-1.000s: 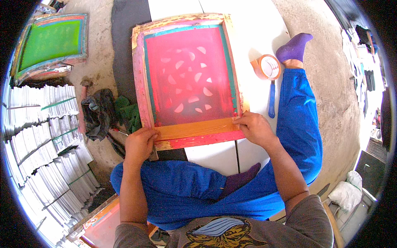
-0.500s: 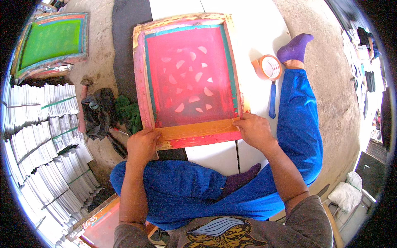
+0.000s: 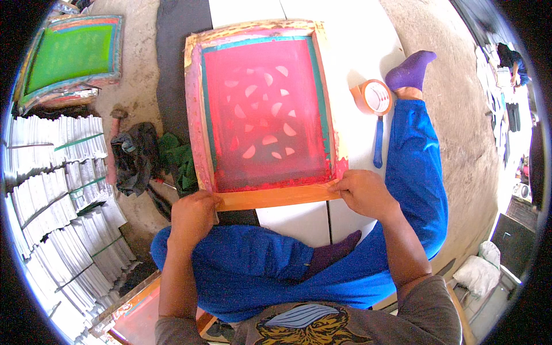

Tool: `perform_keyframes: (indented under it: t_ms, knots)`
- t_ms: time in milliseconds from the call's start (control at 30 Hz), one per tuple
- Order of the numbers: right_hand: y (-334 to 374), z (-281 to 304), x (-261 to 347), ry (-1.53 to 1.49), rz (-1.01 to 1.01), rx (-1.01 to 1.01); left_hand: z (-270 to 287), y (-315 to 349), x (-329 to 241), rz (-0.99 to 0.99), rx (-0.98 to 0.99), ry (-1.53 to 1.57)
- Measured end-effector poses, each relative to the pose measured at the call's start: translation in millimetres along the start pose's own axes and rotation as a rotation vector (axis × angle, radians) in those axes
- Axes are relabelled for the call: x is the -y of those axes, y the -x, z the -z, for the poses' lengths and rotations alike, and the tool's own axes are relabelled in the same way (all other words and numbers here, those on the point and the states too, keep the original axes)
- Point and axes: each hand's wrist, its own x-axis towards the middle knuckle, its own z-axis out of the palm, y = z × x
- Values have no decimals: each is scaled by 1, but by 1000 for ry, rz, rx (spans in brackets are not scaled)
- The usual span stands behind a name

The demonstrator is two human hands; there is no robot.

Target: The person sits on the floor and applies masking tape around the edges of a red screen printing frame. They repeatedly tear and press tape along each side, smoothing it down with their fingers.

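Observation:
A wooden-framed printing screen (image 3: 194,109) lies in front of me, its red mesh (image 3: 261,118) marked with pale half-round and wedge shapes. Across its near side runs a strip of brown-orange packing tape (image 3: 276,198), pulled straight between my hands. My left hand (image 3: 194,215) pinches the tape's left end by the frame's near left corner. At the near right corner, my right hand (image 3: 369,194) has the other end between thumb and fingers. The strip covers most of the near rail; whether it touches the wood I cannot tell.
Right of the screen are a roll of orange tape (image 3: 376,96) and a blue-handled tool (image 3: 378,144), beside my socked foot (image 3: 411,72). Bundled white stacks (image 3: 54,190), dark cloth (image 3: 137,158) and a green screen (image 3: 72,54) lie left. A person (image 3: 512,66) is far right.
Both hands have drawn the tape strip toward me, off the mesh's near margin and over the near rail. More red mesh shows now.

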Motion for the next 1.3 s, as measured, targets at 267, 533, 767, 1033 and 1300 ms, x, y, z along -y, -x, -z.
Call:
perform_keyframes:
  t_ms: [267,533,767,1033,1300]
  knots:
    - [-11,-16,5,108,-84,-109,-15,-9,11,-77,-81,-46]
    - [-17,-21,12,176,-90,-69,-22,-15,9,-85,-16,-103]
    - [-19,-23,15,204,-116,-38,-23,-16,3,-60,-11,-144]
    - [-23,-27,15,245,-118,-19,-25,-23,3,-59,32,-158]
    - [-30,-31,20,337,-141,62,-25,-29,1,-70,95,-216]
